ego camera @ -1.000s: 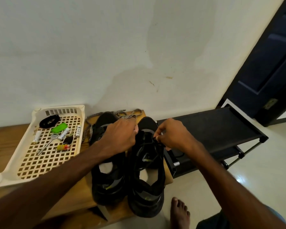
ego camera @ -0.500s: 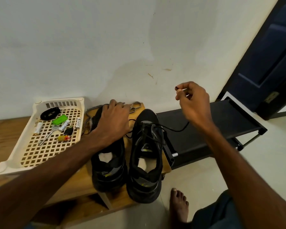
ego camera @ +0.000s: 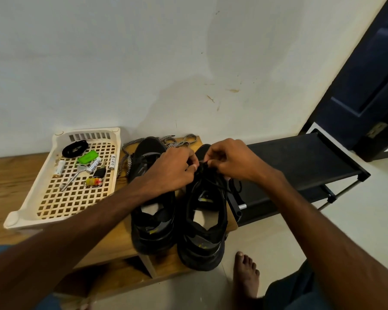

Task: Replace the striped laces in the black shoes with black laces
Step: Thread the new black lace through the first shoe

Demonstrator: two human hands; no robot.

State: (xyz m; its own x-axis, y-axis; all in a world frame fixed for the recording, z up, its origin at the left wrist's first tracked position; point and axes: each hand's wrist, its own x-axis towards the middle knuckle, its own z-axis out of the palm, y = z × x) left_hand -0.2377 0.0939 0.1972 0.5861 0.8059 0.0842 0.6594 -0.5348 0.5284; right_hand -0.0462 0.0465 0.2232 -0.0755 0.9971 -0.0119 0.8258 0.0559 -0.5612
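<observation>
Cream plastic lattice tray (ego camera: 15, 221) on wooden bench (ego camera: 7, 175) holds:
- one coiled black lace (ego camera: 74, 148)
- one green tag (ego camera: 88, 157)
- three white batteries (ego camera: 94, 164)
- one metal key (ego camera: 73, 178)
- a small bright charm (ego camera: 94, 181), hard to make out

Two black shoes, left shoe (ego camera: 152, 224) and right shoe (ego camera: 204, 238). Striped lace (ego camera: 127, 162) lies loose around left shoe's toe. Left hand (ego camera: 173, 168) and right hand (ego camera: 231, 162) both pinch thin black lace (ego camera: 212, 185) over right shoe's front eyelets. Fingertips partly hidden.

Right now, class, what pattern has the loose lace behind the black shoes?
The loose lace is black-and-white striped; head view.

Stained white wall (ego camera: 143, 63), dark door (ego camera: 372, 81)
</observation>
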